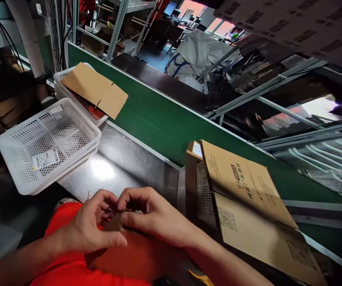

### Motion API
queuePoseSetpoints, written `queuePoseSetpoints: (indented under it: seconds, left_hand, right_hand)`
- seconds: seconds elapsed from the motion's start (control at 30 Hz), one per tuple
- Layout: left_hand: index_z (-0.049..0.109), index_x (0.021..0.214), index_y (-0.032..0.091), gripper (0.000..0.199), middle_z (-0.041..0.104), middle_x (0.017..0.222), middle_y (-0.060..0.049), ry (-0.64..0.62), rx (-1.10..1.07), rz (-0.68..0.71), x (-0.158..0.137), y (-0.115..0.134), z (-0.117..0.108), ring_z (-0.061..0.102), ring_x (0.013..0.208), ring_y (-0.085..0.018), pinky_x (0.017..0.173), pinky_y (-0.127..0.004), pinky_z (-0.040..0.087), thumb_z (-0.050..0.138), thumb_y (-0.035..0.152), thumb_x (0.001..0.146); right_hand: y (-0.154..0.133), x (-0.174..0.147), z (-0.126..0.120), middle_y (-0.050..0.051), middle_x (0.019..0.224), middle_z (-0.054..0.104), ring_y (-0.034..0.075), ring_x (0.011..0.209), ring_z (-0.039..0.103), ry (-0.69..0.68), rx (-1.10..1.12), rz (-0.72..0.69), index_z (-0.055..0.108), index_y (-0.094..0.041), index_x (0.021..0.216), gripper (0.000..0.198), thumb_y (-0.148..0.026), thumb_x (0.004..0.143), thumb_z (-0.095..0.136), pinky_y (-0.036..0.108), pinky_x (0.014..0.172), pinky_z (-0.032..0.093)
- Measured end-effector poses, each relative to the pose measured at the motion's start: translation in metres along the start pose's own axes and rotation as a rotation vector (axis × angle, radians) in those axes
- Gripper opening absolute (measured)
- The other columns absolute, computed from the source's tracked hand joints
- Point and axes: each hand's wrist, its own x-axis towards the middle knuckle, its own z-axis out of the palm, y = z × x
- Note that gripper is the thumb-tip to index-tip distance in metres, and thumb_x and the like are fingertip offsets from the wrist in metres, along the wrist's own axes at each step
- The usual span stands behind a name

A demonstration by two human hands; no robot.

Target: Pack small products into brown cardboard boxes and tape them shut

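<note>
Pinching small brown piece [115, 222] at lower centre, left hand [90, 226] and right hand [155, 216] met, fingertips closed on it. Risk: piece slipping into lap; grip tiny, white basket [78, 119] well apart.

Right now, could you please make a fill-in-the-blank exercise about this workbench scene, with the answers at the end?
1. Both hands, left and right, pinch one small brown ____ piece.
2. The conveyor belt is ____ in colour.
3. The nearest white basket holds only a paper ____.
4. A flat carton lies on the ____ basket.

Answers: cardboard; green; label; far
</note>
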Motion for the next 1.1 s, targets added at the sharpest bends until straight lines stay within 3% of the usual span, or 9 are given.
queuePoseSetpoints:
  seconds: [0.23, 0.5, 0.67, 0.77, 0.83, 0.97, 1.1]
  left_hand:
    - [0.050, 0.092, 0.023, 0.052, 0.054, 0.080, 0.006, 0.043, 0.141, -0.041, -0.003, 0.004, -0.002, 0.045, 0.070, -0.010, 0.064, -0.025, 0.034, 0.093, 0.037, 0.066]
    - [0.054, 0.094, 0.022, 0.047, 0.059, 0.083, 0.005, 0.059, 0.193, -0.050, -0.001, 0.005, -0.002, 0.050, 0.070, -0.010, 0.063, -0.023, 0.039, 0.090, 0.033, 0.066]
    - [0.064, 0.094, 0.020, 0.039, 0.057, 0.074, 0.005, 0.029, 0.281, 0.049, 0.003, -0.001, -0.005, 0.048, 0.064, -0.010, 0.059, -0.022, 0.038, 0.091, 0.037, 0.070]
    - [0.076, 0.101, 0.020, 0.033, 0.065, 0.078, 0.001, -0.004, 0.363, 0.205, 0.006, -0.004, -0.007, 0.055, 0.067, -0.012, 0.062, -0.023, 0.044, 0.088, 0.038, 0.078]
    - [0.080, 0.104, 0.020, 0.030, 0.070, 0.080, -0.001, -0.026, 0.419, 0.340, 0.007, -0.005, -0.009, 0.060, 0.070, -0.013, 0.065, -0.023, 0.048, 0.086, 0.040, 0.083]
    - [0.082, 0.100, 0.019, 0.029, 0.072, 0.075, -0.002, -0.060, 0.505, 0.522, 0.009, -0.004, -0.011, 0.063, 0.066, -0.013, 0.064, -0.023, 0.051, 0.082, 0.046, 0.088]
    - [0.079, 0.097, 0.017, 0.029, 0.069, 0.071, -0.001, -0.155, 0.595, 0.701, 0.013, -0.002, -0.011, 0.059, 0.060, -0.011, 0.059, -0.022, 0.047, 0.080, 0.046, 0.091]
  right_hand:
    - [-0.002, 0.013, -0.005, -0.005, 0.058, 0.062, 0.009, 0.053, 0.046, 0.017, 0.114, 0.126, 0.069, -0.017, 0.072, 0.017, -0.025, 0.059, 0.077, 0.020, 0.050, 0.033]
    - [-0.001, 0.018, -0.009, -0.007, 0.052, 0.058, 0.007, 0.046, 0.043, 0.003, 0.115, 0.133, 0.067, -0.017, 0.071, 0.014, -0.021, 0.058, 0.070, 0.019, 0.045, 0.030]
    - [-0.002, 0.023, -0.014, -0.007, 0.054, 0.059, 0.008, 0.049, 0.045, -0.039, 0.102, 0.126, 0.067, -0.018, 0.069, 0.013, -0.019, 0.057, 0.067, 0.019, 0.046, 0.031]
    - [0.001, 0.027, -0.021, -0.007, 0.054, 0.058, 0.008, 0.050, 0.044, -0.082, 0.130, 0.117, 0.068, -0.017, 0.069, 0.010, -0.019, 0.059, 0.067, 0.019, 0.048, 0.031]
    - [0.005, 0.028, -0.028, -0.005, 0.059, 0.061, 0.008, 0.054, 0.047, -0.154, 0.121, 0.054, 0.072, -0.016, 0.073, 0.009, -0.020, 0.066, 0.068, 0.020, 0.053, 0.035]
    - [0.014, 0.024, -0.047, 0.004, 0.089, 0.070, 0.012, 0.076, 0.058, -0.394, 0.022, -0.280, 0.081, -0.012, 0.100, 0.024, -0.030, 0.085, 0.075, 0.024, 0.070, 0.046]
    - [0.021, 0.017, -0.054, 0.007, 0.097, 0.070, 0.012, 0.079, 0.060, -0.406, -0.089, -0.469, 0.081, -0.013, 0.107, 0.030, -0.037, 0.089, 0.083, 0.025, 0.073, 0.048]
